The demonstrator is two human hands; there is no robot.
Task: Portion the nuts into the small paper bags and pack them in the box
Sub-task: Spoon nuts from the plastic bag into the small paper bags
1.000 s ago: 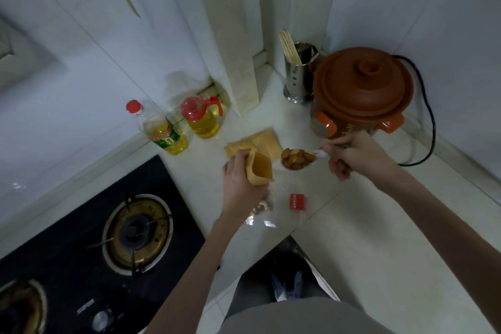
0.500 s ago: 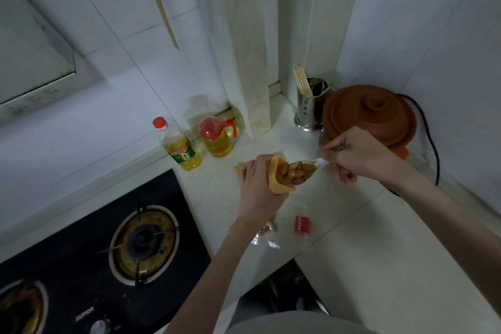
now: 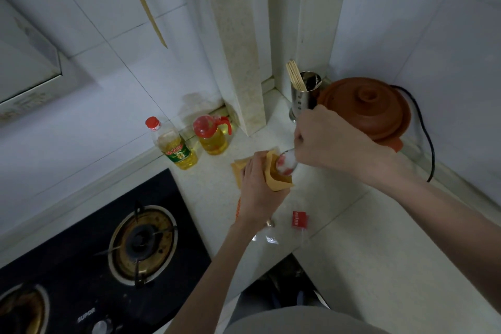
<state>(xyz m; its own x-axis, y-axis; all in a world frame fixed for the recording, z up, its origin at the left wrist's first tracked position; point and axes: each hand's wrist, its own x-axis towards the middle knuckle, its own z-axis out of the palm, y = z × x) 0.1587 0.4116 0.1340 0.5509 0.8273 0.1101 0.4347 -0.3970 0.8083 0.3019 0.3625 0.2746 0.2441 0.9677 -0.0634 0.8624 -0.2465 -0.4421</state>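
I see an L-shaped counter (image 3: pixel 352 225) boxed in by walls behind and on the right; its inner corner edge sits just below the work spot. Stove (image 3: pixel 81 266) butts the counter on the left. Open counter runs right and toward me.

Left hand (image 3: pixel 254 187) is curled around one small paper bag (image 3: pixel 273 179), held upright, mouth open, over the counter. Right hand (image 3: pixel 325 141) is fisted on a spoon handle; spoon (image 3: pixel 286 164) is tipped bowl-down inside the bag mouth. Nuts not visible in the bag, can't tell the fill. More flat bags (image 3: pixel 237 168) lie under the left hand, count unclear.

A clear plastic bag (image 3: pixel 271 236) with a red label (image 3: pixel 299 219) lies near the counter corner.

Count: two oil bottles (image 3: pixel 176 144) (image 3: pixel 212 135) by the pillar, one clay pot (image 3: pixel 371 111), one steel chopstick holder (image 3: pixel 302 97), two burners (image 3: pixel 142 243) (image 3: pixel 23 312).
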